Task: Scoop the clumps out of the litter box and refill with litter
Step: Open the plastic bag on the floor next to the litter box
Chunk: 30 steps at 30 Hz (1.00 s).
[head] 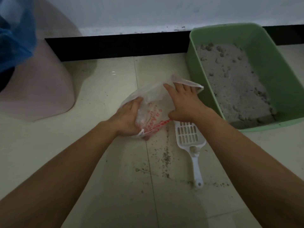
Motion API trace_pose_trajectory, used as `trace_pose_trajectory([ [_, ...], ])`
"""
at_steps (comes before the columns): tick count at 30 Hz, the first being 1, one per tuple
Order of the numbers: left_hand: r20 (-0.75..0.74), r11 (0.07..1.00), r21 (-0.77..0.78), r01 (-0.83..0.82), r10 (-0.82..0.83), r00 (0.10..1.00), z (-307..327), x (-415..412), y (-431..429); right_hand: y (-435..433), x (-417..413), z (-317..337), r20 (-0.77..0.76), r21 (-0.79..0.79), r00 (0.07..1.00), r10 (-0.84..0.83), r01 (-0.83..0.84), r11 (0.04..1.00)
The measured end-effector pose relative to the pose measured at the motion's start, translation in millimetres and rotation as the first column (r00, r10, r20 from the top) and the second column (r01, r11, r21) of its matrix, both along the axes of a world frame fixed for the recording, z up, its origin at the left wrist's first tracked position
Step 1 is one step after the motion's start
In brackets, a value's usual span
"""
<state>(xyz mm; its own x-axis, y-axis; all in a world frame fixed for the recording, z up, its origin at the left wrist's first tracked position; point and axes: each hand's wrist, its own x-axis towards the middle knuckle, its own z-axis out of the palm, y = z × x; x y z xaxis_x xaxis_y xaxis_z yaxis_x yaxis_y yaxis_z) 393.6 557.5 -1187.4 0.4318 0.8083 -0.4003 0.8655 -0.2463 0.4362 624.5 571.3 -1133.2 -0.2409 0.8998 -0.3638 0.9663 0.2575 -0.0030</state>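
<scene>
A green litter box (212, 89) stands on the floor at the right, filled with grey litter (233, 83) that has several clumps on its surface. Left of it lies a thin white plastic bag (153, 99) with red print. My left hand (128, 119) grips the bag's left side. My right hand (184, 102) holds its right edge, fingers spread over the top. A white slotted scoop (189, 139) lies flat on the floor just below my right hand, handle pointing toward me.
A pink bin (41, 86) lined with a blue bag (14, 35) stands at the far left. Spilled litter grains (166, 158) are scattered on the tiles beside the scoop. A black skirting (115, 46) runs along the wall behind.
</scene>
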Motion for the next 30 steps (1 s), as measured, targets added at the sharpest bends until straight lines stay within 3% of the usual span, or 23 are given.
trace_pose_trajectory([
  [4,-0.097,0.998,0.037,0.058,-0.054,0.994,-18,3,8,4,-3,-30,0.021,-0.155,1.000,0.016,-0.013,0.988],
  [7,-0.115,0.997,0.007,0.083,-0.082,0.990,-17,3,19,10,0,-36,0.036,-0.158,0.999,0.015,-0.009,0.987],
  [10,0.053,1.000,0.024,-0.004,0.003,0.999,2,-3,28,18,3,-29,0.062,-0.165,0.998,0.011,0.000,0.986],
  [12,0.253,0.969,0.117,-0.217,0.182,0.950,18,-5,24,21,3,-20,-0.005,-0.195,0.999,-0.051,0.049,0.980],
  [14,0.372,0.904,0.239,-0.355,0.253,0.893,32,-2,18,20,1,-12,-0.127,-0.156,0.986,-0.105,0.085,0.984],
  [17,0.384,0.813,0.507,-0.285,0.083,0.920,44,4,6,9,-3,0,-0.261,0.000,0.960,-0.098,0.101,0.995],
  [20,0.256,0.730,0.665,-0.159,-0.022,0.966,52,7,-5,-14,0,10,-0.345,0.110,0.932,-0.109,0.156,0.982],
  [22,0.049,0.834,0.552,0.009,-0.044,0.998,54,8,-11,-30,4,13,-0.358,0.133,0.924,-0.132,0.190,0.973],
  [24,-0.203,0.948,0.269,0.172,-0.119,0.972,48,11,-17,-44,11,9,-0.337,0.108,0.931,-0.141,0.187,0.976],
  [26,-0.320,0.984,0.016,0.180,-0.165,0.933,43,14,-25,-59,16,7,-0.355,0.111,0.926,-0.127,0.176,0.978],
  [28,-0.315,0.990,-0.014,0.143,-0.140,0.939,36,17,-32,-75,19,8,-0.450,0.212,0.886,-0.111,0.227,0.950],
  [30,-0.325,0.990,0.053,0.131,-0.107,0.940,33,20,-35,-93,17,8,-0.504,0.361,0.860,-0.079,0.293,0.885],
])
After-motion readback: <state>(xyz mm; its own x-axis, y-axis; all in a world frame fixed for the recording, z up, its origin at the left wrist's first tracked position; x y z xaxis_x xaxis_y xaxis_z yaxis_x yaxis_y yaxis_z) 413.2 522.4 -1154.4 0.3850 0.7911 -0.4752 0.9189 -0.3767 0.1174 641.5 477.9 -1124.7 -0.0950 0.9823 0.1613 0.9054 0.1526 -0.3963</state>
